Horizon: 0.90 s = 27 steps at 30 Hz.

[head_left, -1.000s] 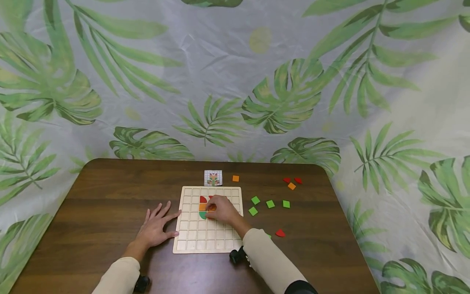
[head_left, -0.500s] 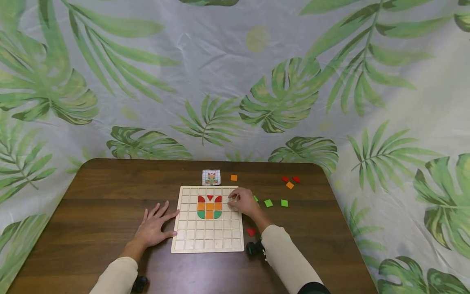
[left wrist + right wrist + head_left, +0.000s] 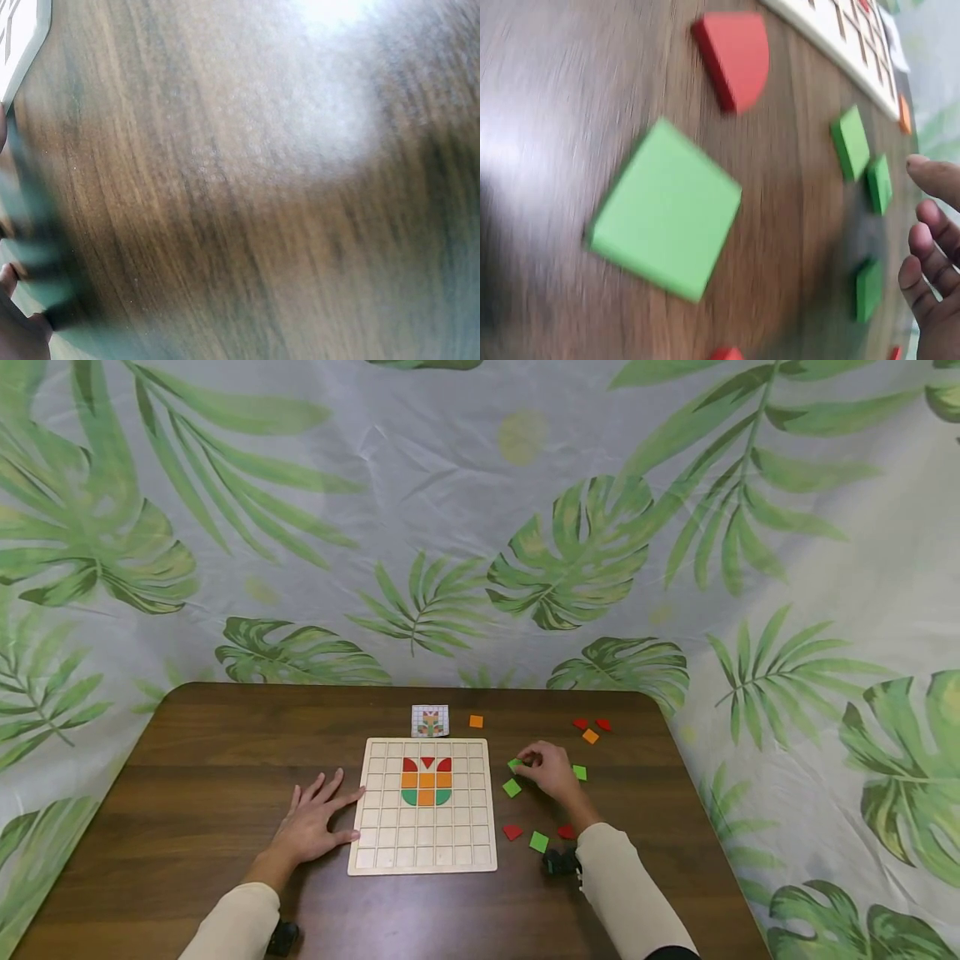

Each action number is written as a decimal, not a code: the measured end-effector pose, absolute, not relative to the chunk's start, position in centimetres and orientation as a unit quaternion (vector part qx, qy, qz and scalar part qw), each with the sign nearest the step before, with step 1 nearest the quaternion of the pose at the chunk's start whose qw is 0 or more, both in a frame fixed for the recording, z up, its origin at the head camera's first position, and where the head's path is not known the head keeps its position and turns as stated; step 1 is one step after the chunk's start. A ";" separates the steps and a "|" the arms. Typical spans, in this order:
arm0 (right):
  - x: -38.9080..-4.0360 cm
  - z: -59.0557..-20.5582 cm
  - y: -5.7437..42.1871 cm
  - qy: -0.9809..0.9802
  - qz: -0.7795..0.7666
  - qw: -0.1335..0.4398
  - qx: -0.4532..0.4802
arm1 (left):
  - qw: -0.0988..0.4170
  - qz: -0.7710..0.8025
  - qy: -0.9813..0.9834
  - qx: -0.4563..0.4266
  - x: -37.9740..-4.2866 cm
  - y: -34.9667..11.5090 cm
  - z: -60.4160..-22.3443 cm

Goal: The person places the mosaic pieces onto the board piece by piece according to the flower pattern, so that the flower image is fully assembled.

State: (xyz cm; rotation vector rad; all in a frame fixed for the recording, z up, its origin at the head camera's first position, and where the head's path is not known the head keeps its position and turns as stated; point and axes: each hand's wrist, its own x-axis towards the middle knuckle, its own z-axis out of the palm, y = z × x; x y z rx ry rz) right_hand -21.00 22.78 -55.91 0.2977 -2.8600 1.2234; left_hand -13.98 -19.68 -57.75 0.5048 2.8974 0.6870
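A pale wooden grid board lies on the table. Set in its upper middle are red, orange and green pieces forming a tulip shape. My left hand rests with fingers spread, its thumb and index fingertip at the board's left edge. To the right of the board, my right hand hovers beside a green square tile. In the right wrist view its fingers are loosely bent, with nothing seen between them. Another green tile lies just nearer to me, and one more is hidden under the hand.
A small pattern card lies behind the board, with an orange square beside it. Two red pieces and an orange square sit at the far right. Nearer lie a green tile and red quarter-circle pieces.
My right hand has moved from the orange pieces on the board, rightward to the loose green tiles. A middle orange piece now shows uncovered. My left hand has stayed at the board's edge.
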 end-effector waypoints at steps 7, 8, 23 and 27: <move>-20.3 -55.8 25.8 -0.919 0.390 0.015 0.050 | 0.062 0.228 0.957 0.169 -14.0 -19.6 -57.6; -20.2 -55.7 26.2 -0.919 0.391 0.016 0.047 | 0.061 0.228 0.957 0.169 -14.0 -19.7 -57.6; -20.2 -56.7 29.6 -0.935 0.335 -0.021 0.115 | 0.062 0.228 0.958 0.165 -13.7 -19.8 -57.7; -20.1 -56.8 29.3 -0.942 0.307 -0.038 0.128 | 0.066 0.227 0.957 0.166 -13.9 -19.6 -57.7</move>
